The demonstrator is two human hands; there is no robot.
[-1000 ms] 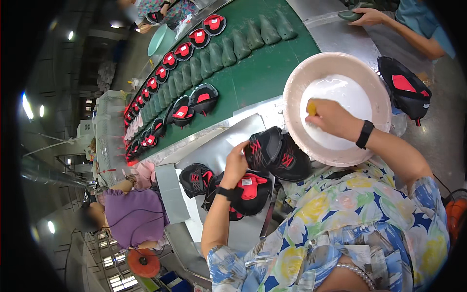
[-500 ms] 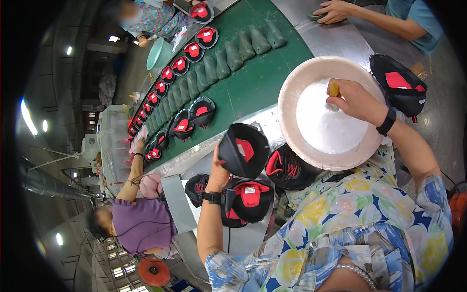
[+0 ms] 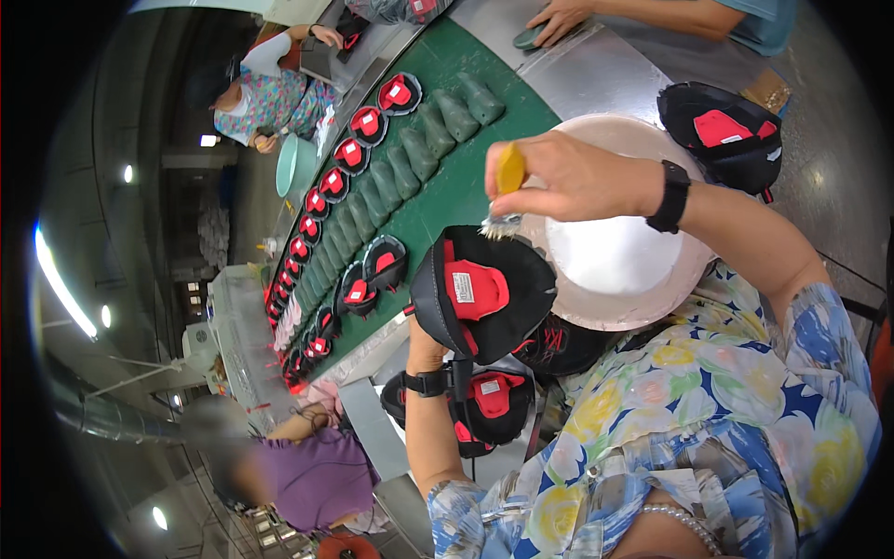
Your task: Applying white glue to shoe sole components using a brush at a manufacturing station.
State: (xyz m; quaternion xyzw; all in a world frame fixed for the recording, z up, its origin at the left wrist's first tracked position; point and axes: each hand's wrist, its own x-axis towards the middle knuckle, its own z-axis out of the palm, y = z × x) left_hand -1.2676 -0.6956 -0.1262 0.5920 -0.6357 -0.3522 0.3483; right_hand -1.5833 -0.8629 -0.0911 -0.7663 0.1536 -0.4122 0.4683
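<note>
My left hand [image 3: 425,347] holds up a black shoe upper [image 3: 482,293] with a red lining and a white label, its open side facing me. Most of that hand's fingers are hidden behind the upper. In my right hand [image 3: 582,177] is a brush [image 3: 509,170] with a yellow handle, gripped in closed fingers. Its pale, wet-looking bristles point down just above the upper's far rim; whether they touch it I cannot tell. Below my right forearm stands a wide pale basin [image 3: 610,315] of white liquid, partly covered by that hand and arm.
Rows of shoe uppers [image 3: 351,156] and dark green shoe lasts [image 3: 402,173] line a green conveyor belt [image 3: 507,130]. Another upper [image 3: 722,140] lies right of the basin, and more [image 3: 494,396] sit by my left wrist. Co-workers are at the far side, left and upper right.
My right hand has lifted the brush out of the basin and carried it left over the upper. My left hand has turned the upper so its red inside faces me more.
</note>
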